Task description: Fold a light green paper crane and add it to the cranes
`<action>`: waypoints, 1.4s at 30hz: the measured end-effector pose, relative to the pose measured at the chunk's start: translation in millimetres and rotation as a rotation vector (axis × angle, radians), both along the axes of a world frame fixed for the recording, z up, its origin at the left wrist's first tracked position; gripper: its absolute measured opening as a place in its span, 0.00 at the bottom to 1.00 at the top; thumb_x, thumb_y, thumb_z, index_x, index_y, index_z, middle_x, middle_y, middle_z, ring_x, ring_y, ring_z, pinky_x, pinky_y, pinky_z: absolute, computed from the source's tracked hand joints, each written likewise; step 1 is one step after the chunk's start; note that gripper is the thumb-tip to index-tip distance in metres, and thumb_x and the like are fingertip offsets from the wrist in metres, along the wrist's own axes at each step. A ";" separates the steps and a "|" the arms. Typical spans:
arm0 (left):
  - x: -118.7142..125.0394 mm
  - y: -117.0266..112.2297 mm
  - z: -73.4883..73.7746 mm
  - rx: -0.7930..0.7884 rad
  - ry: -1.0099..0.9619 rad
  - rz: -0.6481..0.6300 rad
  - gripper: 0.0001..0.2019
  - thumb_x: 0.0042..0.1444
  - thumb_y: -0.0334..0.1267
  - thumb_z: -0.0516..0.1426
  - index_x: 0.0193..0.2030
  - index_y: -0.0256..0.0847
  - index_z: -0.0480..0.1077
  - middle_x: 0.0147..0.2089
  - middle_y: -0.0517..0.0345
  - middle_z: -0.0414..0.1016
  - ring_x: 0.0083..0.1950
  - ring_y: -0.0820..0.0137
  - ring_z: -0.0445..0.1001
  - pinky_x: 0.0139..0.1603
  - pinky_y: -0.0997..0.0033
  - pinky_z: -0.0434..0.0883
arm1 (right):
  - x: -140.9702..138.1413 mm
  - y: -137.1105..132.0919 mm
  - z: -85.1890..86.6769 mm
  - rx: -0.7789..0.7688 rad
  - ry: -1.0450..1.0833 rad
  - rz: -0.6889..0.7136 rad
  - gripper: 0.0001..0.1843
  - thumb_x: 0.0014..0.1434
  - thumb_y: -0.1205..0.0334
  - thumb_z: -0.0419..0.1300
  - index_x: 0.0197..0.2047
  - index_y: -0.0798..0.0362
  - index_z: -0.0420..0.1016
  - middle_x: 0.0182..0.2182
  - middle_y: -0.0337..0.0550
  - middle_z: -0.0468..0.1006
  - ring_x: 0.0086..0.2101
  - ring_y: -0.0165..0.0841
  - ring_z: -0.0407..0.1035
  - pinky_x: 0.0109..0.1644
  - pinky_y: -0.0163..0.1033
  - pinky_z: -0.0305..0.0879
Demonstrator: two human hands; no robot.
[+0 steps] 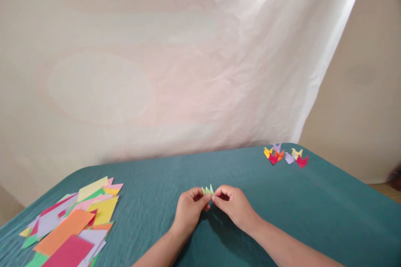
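Observation:
Both my hands meet over the middle of the teal table (328,208). My left hand (189,208) and my right hand (233,204) each pinch one side of a small light-green folded paper piece (208,190), whose pointed tips stick up between my fingertips. The fingers of both hands are curled and closed on it. The lower part of the paper is hidden behind my fingers.
A loose pile of coloured paper sheets (73,225) (orange, yellow, pink, red, lilac, green) lies at the table's left front. Several small folded paper figures (285,155) sit at the far right edge. A creased white backdrop (175,58) hangs behind the table.

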State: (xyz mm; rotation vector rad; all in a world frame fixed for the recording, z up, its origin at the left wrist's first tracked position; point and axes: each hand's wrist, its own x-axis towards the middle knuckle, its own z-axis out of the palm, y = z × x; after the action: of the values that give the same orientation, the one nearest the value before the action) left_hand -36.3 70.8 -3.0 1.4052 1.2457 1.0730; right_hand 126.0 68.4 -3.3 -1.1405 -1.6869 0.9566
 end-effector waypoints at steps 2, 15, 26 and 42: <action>0.3 -0.5 1.0 0.012 0.000 -0.003 0.12 0.49 0.44 0.62 0.26 0.35 0.72 0.20 0.59 0.72 0.23 0.74 0.68 0.27 0.77 0.62 | 0.0 -0.7 1.3 0.007 0.000 -0.001 0.09 0.55 0.62 0.57 0.26 0.56 0.73 0.22 0.37 0.71 0.26 0.29 0.63 0.30 0.31 0.56; 0.4 -2.7 7.3 0.152 0.139 0.072 0.07 0.49 0.39 0.60 0.26 0.37 0.73 0.25 0.58 0.73 0.28 0.71 0.69 0.32 0.75 0.64 | -5.0 -3.6 -5.1 0.029 -0.058 0.075 0.11 0.55 0.59 0.58 0.24 0.56 0.69 0.21 0.34 0.65 0.25 0.27 0.58 0.28 0.30 0.52; 3.4 -5.8 8.6 0.168 0.160 0.075 0.07 0.49 0.39 0.60 0.25 0.38 0.73 0.23 0.59 0.73 0.26 0.71 0.67 0.29 0.76 0.62 | -4.0 -2.1 -2.0 0.022 -0.070 0.045 0.15 0.54 0.58 0.59 0.20 0.56 0.67 0.18 0.33 0.63 0.23 0.26 0.57 0.26 0.31 0.50; -2.6 0.7 4.3 0.090 0.189 -0.024 0.12 0.50 0.45 0.59 0.26 0.37 0.70 0.22 0.60 0.70 0.25 0.71 0.66 0.27 0.76 0.60 | -0.5 2.6 -7.0 -0.049 0.003 -0.015 0.18 0.54 0.51 0.60 0.21 0.56 0.68 0.17 0.33 0.63 0.22 0.26 0.55 0.25 0.31 0.50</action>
State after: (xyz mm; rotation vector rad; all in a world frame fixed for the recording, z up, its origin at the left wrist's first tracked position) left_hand -38.8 71.4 1.3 1.6172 1.3244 1.0084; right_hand 125.6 71.0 -10.3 -1.1817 -1.6587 0.9944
